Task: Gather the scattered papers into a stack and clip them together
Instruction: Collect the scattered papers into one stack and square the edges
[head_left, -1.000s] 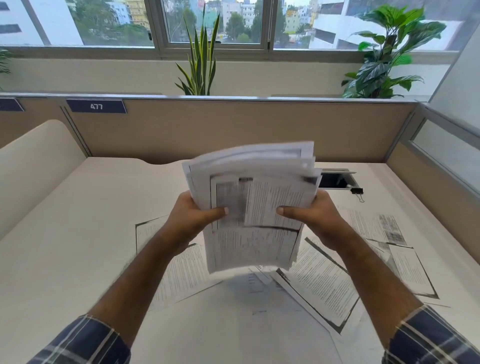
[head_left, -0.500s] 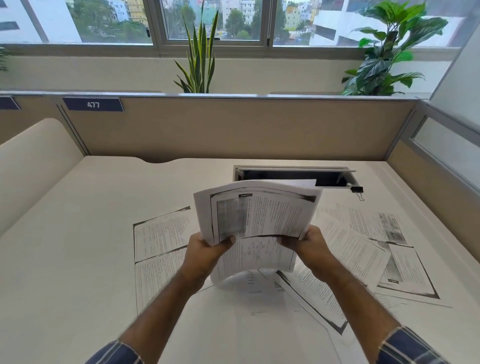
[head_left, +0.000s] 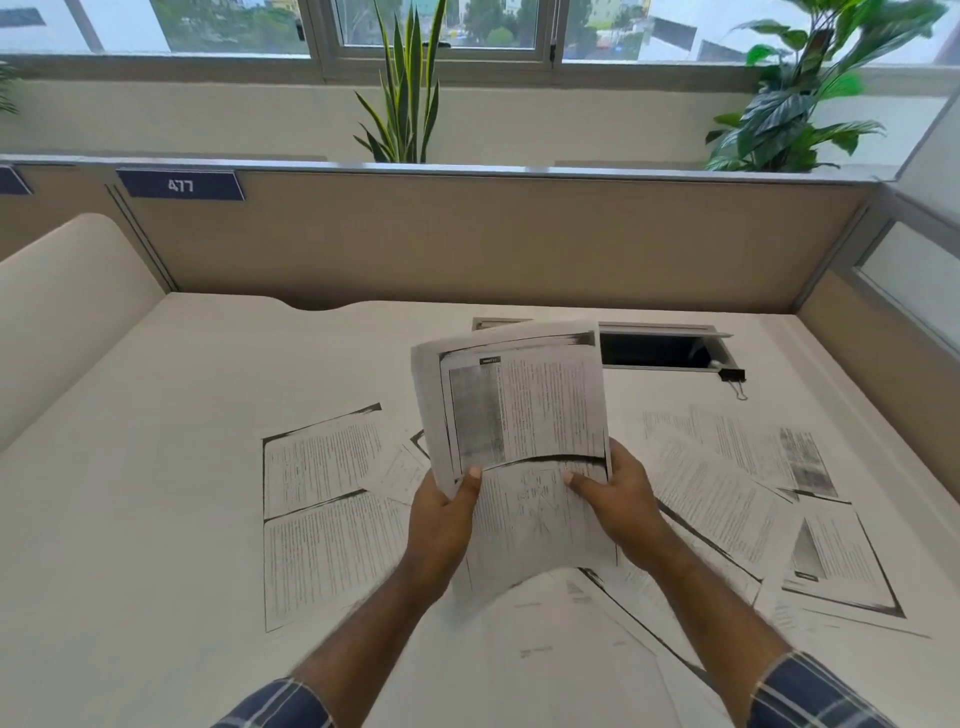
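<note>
A stack of printed papers (head_left: 524, 415) stands nearly upright above the desk, its lower edge bowed near the surface. My left hand (head_left: 444, 512) grips its left edge and my right hand (head_left: 615, 499) grips its right edge, thumbs on the front sheet. More printed sheets lie scattered flat: a large one (head_left: 322, 499) to the left, several overlapping ones (head_left: 737, 483) to the right, and some under my forearms. A black binder clip (head_left: 732, 375) lies at the back right, beside the cable hatch.
The white desk (head_left: 156, 467) is walled by beige partitions at the back and right. An open cable hatch (head_left: 660, 351) is sunk into the desk behind the stack. Potted plants (head_left: 405, 88) stand on the ledge beyond the partition.
Both hands have brought the stack down from chest height towards the desk and squared it narrower; its bottom edge now bends near the surface.
</note>
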